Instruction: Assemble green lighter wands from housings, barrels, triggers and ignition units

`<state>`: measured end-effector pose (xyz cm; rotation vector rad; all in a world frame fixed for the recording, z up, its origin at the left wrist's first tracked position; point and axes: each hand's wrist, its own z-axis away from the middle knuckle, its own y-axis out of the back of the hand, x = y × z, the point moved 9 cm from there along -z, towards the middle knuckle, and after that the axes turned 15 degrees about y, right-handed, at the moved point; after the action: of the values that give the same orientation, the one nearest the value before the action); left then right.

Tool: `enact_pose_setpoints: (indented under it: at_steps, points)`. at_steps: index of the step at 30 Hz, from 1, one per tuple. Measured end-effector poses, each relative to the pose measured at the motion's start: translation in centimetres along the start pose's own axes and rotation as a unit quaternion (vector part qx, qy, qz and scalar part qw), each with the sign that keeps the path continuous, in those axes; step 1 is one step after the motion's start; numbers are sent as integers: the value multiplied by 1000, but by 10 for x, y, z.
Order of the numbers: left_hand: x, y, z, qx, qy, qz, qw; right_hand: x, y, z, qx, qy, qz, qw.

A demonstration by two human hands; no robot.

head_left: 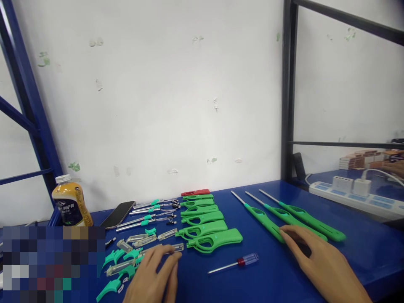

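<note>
My left hand (154, 275) hovers at the near left with fingers curved and apart, holding nothing that I can see. Beside its fingertips lies a clear fuel tank (178, 247); whether they touch is unclear. My right hand (322, 263) pinches the handle end of a long-nosed green lighter (261, 218), the leftmost of three lying side by side. Left of them is a column of green lighter shells (217, 240), with a red one (195, 192) at the back. A screwdriver (248, 259) with a clear and red handle lies between my hands.
Metal lighter rods with wires (135, 224), teal triggers (110, 288) and more tanks (121, 267) lie left. A phone (120, 213) and a drink bottle (71, 202) stand behind them. A power strip (356, 198) is at right, beyond a dark frame post (287, 92). The near left corner is pixelated.
</note>
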<state>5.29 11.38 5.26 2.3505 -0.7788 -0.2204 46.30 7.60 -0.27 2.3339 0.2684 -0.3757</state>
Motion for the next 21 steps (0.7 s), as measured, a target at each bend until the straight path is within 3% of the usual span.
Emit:
enact_pose_setpoints:
  at_steps: [2,4,5,8,11,15,21]
  points:
    - [-17,11,-16,4,48,-16,999,-1,-1,0,-4,-1,-1,1000]
    - [-35,10,-38,-48,90,-44,994,-1,-2,0,-9,-3,-2,1000]
    - [-46,2,-50,-100,122,-72,985,-2,-2,0,-10,-4,-3,1000]
    - [-63,-12,-85,-164,144,-101,971,-3,-1,0,-8,-5,-3,1000]
    - [-80,-38,-107,-240,161,-129,949,-3,1,-1,-1,4,3,1000]
    - [-109,-65,-111,-325,204,-165,909,-3,3,-1,4,12,6,1000]
    - [-135,-75,-100,-389,225,-176,876,-7,5,-1,17,28,2,999]
